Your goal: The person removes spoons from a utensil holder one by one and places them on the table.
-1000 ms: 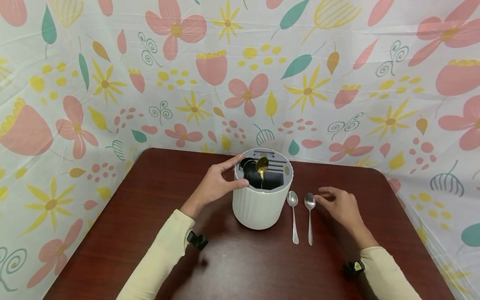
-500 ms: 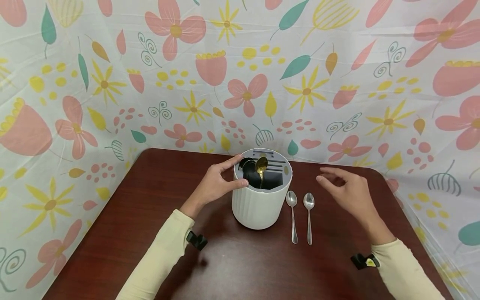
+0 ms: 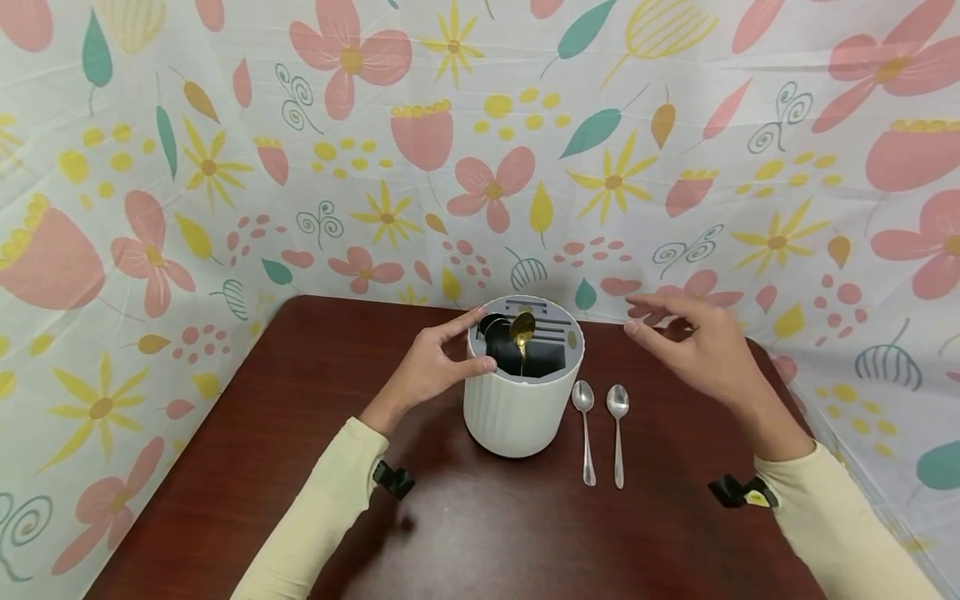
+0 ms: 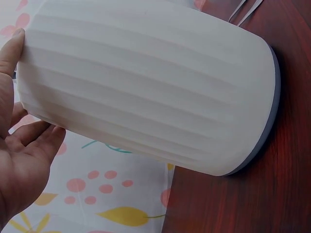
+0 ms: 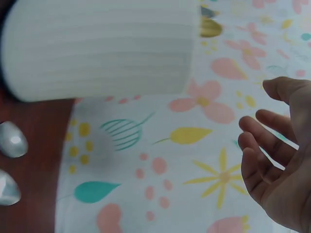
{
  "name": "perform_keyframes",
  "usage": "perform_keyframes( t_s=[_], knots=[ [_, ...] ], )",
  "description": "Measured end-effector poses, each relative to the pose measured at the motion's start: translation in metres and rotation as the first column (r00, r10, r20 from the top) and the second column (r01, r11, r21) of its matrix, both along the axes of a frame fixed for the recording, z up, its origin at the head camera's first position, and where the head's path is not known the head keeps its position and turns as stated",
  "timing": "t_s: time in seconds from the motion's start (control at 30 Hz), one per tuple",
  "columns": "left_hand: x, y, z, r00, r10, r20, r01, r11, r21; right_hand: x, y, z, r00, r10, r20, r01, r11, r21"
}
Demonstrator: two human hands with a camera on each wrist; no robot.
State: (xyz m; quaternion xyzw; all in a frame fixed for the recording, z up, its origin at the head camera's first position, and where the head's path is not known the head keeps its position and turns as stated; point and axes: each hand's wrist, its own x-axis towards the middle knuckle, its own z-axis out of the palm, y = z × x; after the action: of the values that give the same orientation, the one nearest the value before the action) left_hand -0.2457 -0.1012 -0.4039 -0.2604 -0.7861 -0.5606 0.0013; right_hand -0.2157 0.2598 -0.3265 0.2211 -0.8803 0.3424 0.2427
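A white ribbed utensil holder (image 3: 517, 417) with a grey slotted top stands upright on the table. My left hand (image 3: 427, 367) grips its left side at the rim, thumb in front and fingers behind; the left wrist view shows the thumb (image 4: 12, 53) on the wall. Inside the holder, a gold spoon (image 3: 523, 329) and dark round-headed utensils (image 3: 501, 337) stick up. To its right lie two silver spoons, the nearer one (image 3: 583, 398) and the farther one (image 3: 618, 402), bowls pointing away from me. Raised above the table's back right, my right hand (image 3: 697, 346) holds nothing, its fingers loosely bent.
The dark red-brown table (image 3: 300, 500) has rounded back corners. A white cloth with flower and leaf prints (image 3: 480, 167) hangs behind it and along both sides. Black camera straps (image 3: 393, 481) sit on both wrists over cream sleeves.
My right hand has moved from beside the right-hand silver spoon up and away toward the back, leaving that spoon on the table. The left hand and the utensil holder have stayed put.
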Motion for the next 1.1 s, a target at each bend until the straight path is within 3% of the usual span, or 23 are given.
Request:
perform_keyframes(
  t_s=[0.2,0.4,0.73,1.1],
  knots=[
    [0.000,-0.001,0.001,1.000,0.000,0.006,0.000,1.000,-0.003,-0.004,-0.015,0.020,0.997,0.081,0.003,-0.081,0.997,-0.005],
    [-0.002,0.000,0.000,1.000,-0.007,0.009,0.007,1.000,0.006,-0.011,-0.035,0.026,0.989,0.141,0.031,-0.139,0.989,-0.055],
    [-0.002,0.000,-0.002,1.000,0.005,-0.004,-0.005,1.000,0.003,-0.028,-0.062,0.024,0.959,0.270,0.092,-0.260,0.960,-0.103],
    [-0.002,0.001,-0.001,1.000,-0.006,0.023,0.005,1.000,0.021,-0.044,-0.081,0.011,0.929,0.335,0.158,-0.331,0.942,-0.055]
  ],
)
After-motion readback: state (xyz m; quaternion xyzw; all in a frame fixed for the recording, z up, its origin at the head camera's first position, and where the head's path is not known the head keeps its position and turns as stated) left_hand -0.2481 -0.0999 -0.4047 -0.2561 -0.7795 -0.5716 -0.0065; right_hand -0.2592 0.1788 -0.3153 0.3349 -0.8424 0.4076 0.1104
